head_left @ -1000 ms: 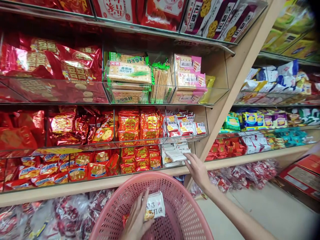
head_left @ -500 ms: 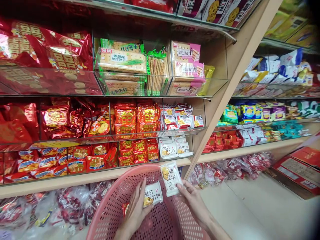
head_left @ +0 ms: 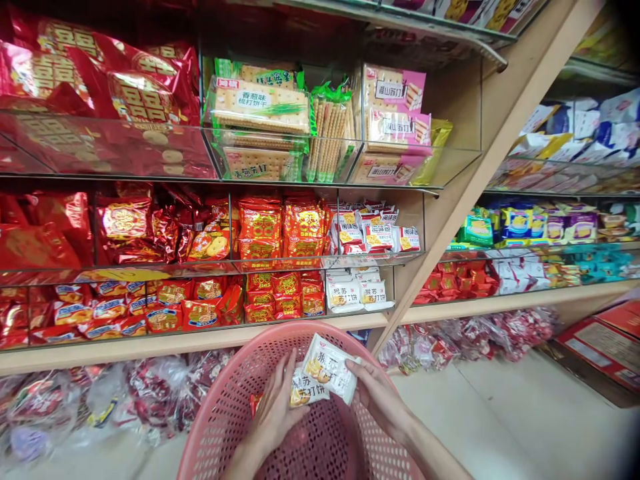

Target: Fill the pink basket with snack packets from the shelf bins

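Over a pink perforated plastic basket [head_left: 215, 407] my two hands hold white biscuit packets. My left hand [head_left: 275, 400] is closed on one white biscuit packet [head_left: 306, 395] at its left side, with red wrapping partly hidden behind the fingers. My right hand [head_left: 377, 393] pinches the right end of a second white biscuit packet [head_left: 327, 365]. That packet lies tilted across the upper part of the first one. Both packets carry dark lettering and a picture of biscuits. Similar white packets [head_left: 355, 292] sit in the shelf compartment just beyond the basket.
Shelves with clear fronts hold red biscuit packets [head_left: 260, 230], green-edged crackers [head_left: 260, 110] and pink-edged crackers [head_left: 397, 127]. Below the bottom shelf board [head_left: 150, 348] lie plastic bags of goods [head_left: 155, 393]. A slanting wooden upright [head_left: 450, 220] divides the shelves. At right, a red carton [head_left: 605, 347] stands on the tiled floor.
My right hand has brought its packet left and down, turning it, so it now overlaps the packet in my left hand. The camera view has shifted slightly.
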{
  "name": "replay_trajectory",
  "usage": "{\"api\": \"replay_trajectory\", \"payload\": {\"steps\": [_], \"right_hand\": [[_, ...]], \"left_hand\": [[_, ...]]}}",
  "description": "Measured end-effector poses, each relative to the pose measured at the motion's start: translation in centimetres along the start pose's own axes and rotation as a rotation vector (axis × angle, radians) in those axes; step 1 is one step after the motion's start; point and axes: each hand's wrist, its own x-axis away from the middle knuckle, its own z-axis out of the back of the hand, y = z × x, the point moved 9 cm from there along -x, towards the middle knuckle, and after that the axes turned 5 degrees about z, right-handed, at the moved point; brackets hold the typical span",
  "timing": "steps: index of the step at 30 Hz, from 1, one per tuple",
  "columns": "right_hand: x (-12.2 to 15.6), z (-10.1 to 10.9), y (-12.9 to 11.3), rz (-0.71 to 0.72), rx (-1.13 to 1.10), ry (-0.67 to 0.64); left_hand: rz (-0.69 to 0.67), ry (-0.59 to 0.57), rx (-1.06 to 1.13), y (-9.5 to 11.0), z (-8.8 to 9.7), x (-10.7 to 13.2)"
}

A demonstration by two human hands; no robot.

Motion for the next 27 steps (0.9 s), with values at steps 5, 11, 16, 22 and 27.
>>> {"api": "replay_trajectory", "payload": {"steps": [5,11,16,22,27], "right_hand": [[-0.7,-1.2,0.9,-0.088,-0.023,0.025],[-2.1,0.0,2.0,-0.143,0.02,0.17],[-2.2,0.5,2.4,-0.09,0.037,0.193],[-1.9,0.4,3.4,-0.109,0.014,0.17],[-2.2,0.7,3.9,-0.106,0.032,0.201]], "left_hand": [[-0.025,0.007,-0.005,0.1,-0.1,0.0],[-0.017,0.02,0.073,0.2,0.3,-0.2],[-0.034,0.054,0.135,0.4,0.8,-0.3],[-0.061,0.073,0.196,0.4,0.7,-0.5],[-0.066,0.087,0.23,-0.1,0.4,-0.6]]}}
